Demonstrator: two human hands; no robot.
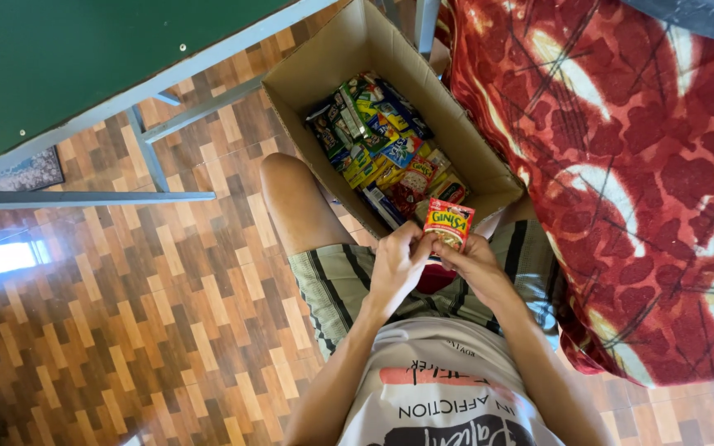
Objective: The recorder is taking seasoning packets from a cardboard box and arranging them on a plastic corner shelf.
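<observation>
Holding a small red sachet (pixel 449 223) with both hands, just right of frame centre: your left hand (pixel 397 266) pinches its lower left edge, your right hand (pixel 474 264) closes on its lower right edge, fingers of both curled shut on the packet. Sachet is upright, printed face toward the camera, sitting right over the near lip of the cardboard box (pixel 324 66)

Box is open, upper centre of frame, flaps up, standing on the floor between your knee and the red patterned fabric (pixel 638 190) that fills the right side. Inside it: a packed layer of colourful small packets (pixel 378 144), green, yellow, blue and red, lying flat and overlapping. Can't tell individual kinds

Your bare knee (pixel 287 186) is just left of the box, touching its side. Striped shorts (pixel 336 281) below it. Green table top (pixel 84 58) with a grey metal frame takes the upper left; parquet floor (pixel 126 314) covers the lower left
</observation>
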